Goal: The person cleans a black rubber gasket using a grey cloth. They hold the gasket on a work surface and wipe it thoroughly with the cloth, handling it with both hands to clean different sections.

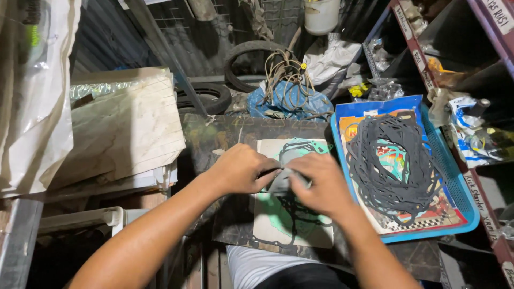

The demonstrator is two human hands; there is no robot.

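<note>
Your left hand (241, 170) and right hand (317, 184) met over the card (292, 222) at the board's (214, 139) middle — both pinched shut on a grey gasket (281, 184) lying between them, equally near, with the blue tray (455, 187) at your right.

Both forearms are bare to the elbow — no sleeves, watch or bands in view. The left hand (241, 170) and right hand (320, 184) wear no gloves or rings. Below them shows a white shirt (256, 263) over dark trousers (300, 277) — little else of the body is seen.
</note>
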